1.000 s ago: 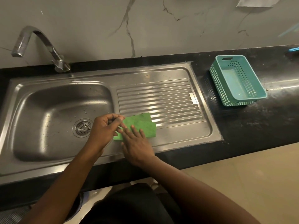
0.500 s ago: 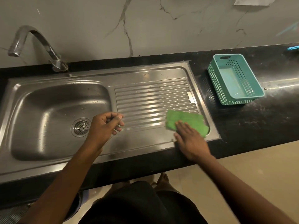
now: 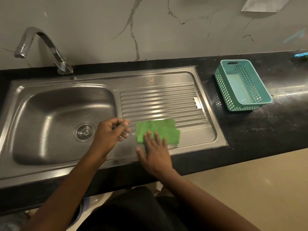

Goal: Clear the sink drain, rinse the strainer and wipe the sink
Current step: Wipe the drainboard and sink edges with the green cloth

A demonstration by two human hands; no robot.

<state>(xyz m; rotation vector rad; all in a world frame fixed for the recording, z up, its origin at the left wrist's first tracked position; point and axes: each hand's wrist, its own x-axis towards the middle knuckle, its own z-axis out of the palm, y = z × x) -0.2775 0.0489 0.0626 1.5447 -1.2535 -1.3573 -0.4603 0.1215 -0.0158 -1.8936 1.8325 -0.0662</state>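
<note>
— Head view, nearest first: why is the right hand [image 3: 155, 151] laid so flat?
— Its fingers [image 3: 148, 136] are spread wide and pressed on the green cloth [image 3: 158, 129], gripping nothing; a flat palm puts weight across the whole cloth, which I judge suits wiping; the cloth lies on the near part of the drainboard [image 3: 160, 104], half on the smooth rim and half on the ridges.
— And the left hand [image 3: 111, 132]?
— Just left of the cloth, apart from it, fingers curled loosely; whether anything small is pinched there I cannot tell; it seems held clear so the wipe has room.
— Where is the strainer [image 3: 85, 132]?
— Seated in the drain at the bottom of the basin [image 3: 50, 117], left of both hands; droplets sit on the basin wall, so the wipe there looks not yet done.
— Farther back?
— The tap [image 3: 41, 45] stands at the far left with no water showing; a teal basket [image 3: 241, 85] sits on the black tabletop [image 3: 266, 127], far right, well apart from the sink.
</note>
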